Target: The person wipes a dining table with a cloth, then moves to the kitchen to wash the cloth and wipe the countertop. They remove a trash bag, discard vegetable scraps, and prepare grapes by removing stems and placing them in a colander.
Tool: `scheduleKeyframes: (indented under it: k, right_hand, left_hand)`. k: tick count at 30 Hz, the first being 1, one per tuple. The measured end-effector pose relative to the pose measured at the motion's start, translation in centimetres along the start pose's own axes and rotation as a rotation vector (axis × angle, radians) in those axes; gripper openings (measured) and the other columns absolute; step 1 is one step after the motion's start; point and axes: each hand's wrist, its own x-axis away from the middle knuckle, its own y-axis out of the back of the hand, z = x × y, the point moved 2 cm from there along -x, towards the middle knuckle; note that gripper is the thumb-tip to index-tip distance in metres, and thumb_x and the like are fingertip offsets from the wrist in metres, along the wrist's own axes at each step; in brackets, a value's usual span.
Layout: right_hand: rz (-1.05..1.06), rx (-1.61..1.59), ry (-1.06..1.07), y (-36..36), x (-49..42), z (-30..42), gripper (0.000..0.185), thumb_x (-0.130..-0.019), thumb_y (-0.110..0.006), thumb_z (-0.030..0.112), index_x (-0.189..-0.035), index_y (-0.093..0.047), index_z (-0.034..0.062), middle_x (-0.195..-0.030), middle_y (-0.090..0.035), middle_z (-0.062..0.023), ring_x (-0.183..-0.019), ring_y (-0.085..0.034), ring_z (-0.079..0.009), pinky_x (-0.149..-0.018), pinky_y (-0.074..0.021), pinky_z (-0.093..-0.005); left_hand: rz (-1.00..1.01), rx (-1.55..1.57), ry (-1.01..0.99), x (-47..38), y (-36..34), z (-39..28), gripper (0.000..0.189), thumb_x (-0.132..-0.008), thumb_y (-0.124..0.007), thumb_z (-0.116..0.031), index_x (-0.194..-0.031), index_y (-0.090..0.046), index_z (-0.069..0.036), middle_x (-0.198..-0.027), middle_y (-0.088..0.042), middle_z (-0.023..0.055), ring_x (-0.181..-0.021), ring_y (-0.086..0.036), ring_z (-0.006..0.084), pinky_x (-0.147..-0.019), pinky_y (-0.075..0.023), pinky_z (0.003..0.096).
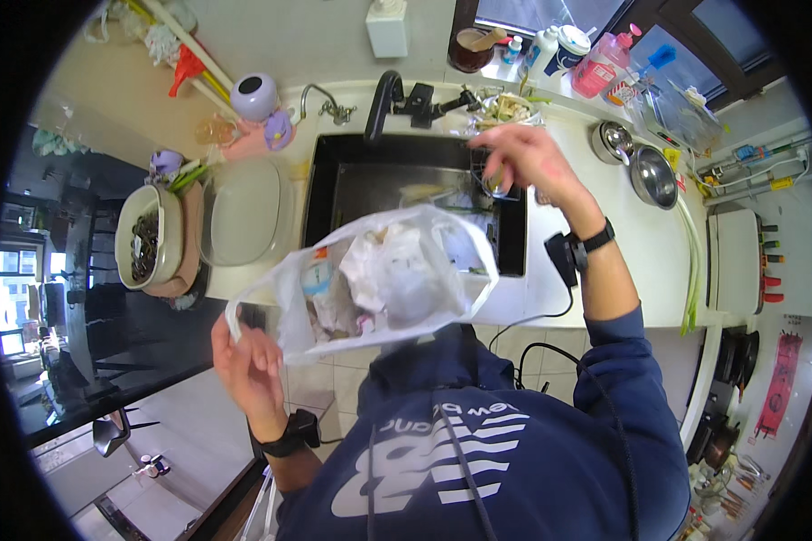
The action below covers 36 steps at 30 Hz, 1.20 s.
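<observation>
A white plastic bag (392, 277) holding crumpled paper and other refuse hangs wide open over the near edge of the black sink (352, 162). My left hand (250, 365) holds one of its handles at the lower left. Over the sink's right rim, my right hand (528, 159) has its fingers curled beside a small wire basket (479, 166); whether something lies between the fingers is unclear. Behind that hand, a heap of vegetable scraps (507, 111) lies at the back of the counter. Blurred scraps are partly visible in the sink behind the bag.
Left of the sink stand a clear plastic lid (243, 213) and a cream tub (147, 237) with dark contents. A black faucet (382, 101) rises behind the sink. Steel bowls (654, 177) and long green onions (691, 270) lie on the right counter. Cables hang near my right arm.
</observation>
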Motion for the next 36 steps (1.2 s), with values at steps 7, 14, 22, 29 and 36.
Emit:
scheduleKeyframes:
  k: [7, 14, 22, 29, 36]
  right_hand:
    - [-0.716, 0.250, -0.401, 14.8, -17.7, -24.7, 0.055, -0.095, -0.067, 0.045, -0.122, -0.076, -0.0026, -0.117, -0.076, -0.0293, -0.110, -0.075, -0.0408, -0.096, -0.0572, -0.0448]
    - [-0.633, 0.400, -0.114, 14.7, -18.8, -26.0, 0.035, -0.093, -0.072, 0.033, -0.108, -0.070, 0.0016, -0.104, -0.077, -0.0239, -0.097, -0.075, -0.0389, -0.088, -0.0583, -0.0452]
    - [-0.673, 0.083, -0.014, 13.7, -12.4, -24.8, 0.016, -0.097, -0.070, 0.009, -0.099, -0.056, 0.0025, -0.089, -0.072, -0.0153, -0.075, -0.075, -0.0275, -0.067, -0.0620, -0.0390]
    - [-0.821, 0.157, 0.101, 13.1, -7.2, -24.5, 0.014, -0.102, -0.069, 0.005, -0.100, -0.055, 0.0025, -0.088, -0.072, -0.0123, -0.079, -0.076, -0.0213, -0.066, -0.0622, -0.0344]
    - [-0.698, -0.075, 0.320, 14.4, -1.8, -20.8, 0.016, -0.107, -0.067, 0.010, -0.103, -0.053, 0.0049, -0.094, -0.067, -0.0083, -0.083, -0.077, -0.0199, -0.073, -0.0679, -0.0389]
  left_hand:
    - [-0.054, -0.113, -0.086, 0.8, -1.0, -0.5, 0.041, -0.106, -0.059, -0.015, -0.142, -0.054, 0.004, -0.073, -0.042, -0.0019, -0.057, -0.042, 0.0074, -0.054, -0.0365, 0.0240]
    - [-0.103, -0.123, -0.097, 1.4, -0.9, -0.5, 0.040, -0.105, -0.060, -0.015, -0.141, -0.056, 0.003, -0.074, -0.044, -0.0010, -0.057, -0.041, 0.0082, -0.054, -0.0345, 0.0243]
    - [-0.070, -0.102, -0.099, 1.5, -0.2, -0.1, 0.044, -0.105, -0.061, -0.019, -0.143, -0.054, 0.004, -0.074, -0.044, -0.0011, -0.058, -0.043, 0.0081, -0.055, -0.0367, 0.0245]
    - [-0.004, -0.067, -0.073, 1.1, 0.3, 0.1, 0.045, -0.104, -0.060, -0.017, -0.143, -0.054, 0.004, -0.071, -0.045, -0.0006, -0.058, -0.045, 0.0095, -0.055, -0.0380, 0.0251]
    - [0.019, 0.043, -0.032, 0.8, 1.3, 0.6, 0.045, -0.101, -0.063, -0.013, -0.142, -0.053, 0.005, -0.071, -0.045, -0.0014, -0.055, -0.043, 0.0082, -0.052, -0.0403, 0.0245]
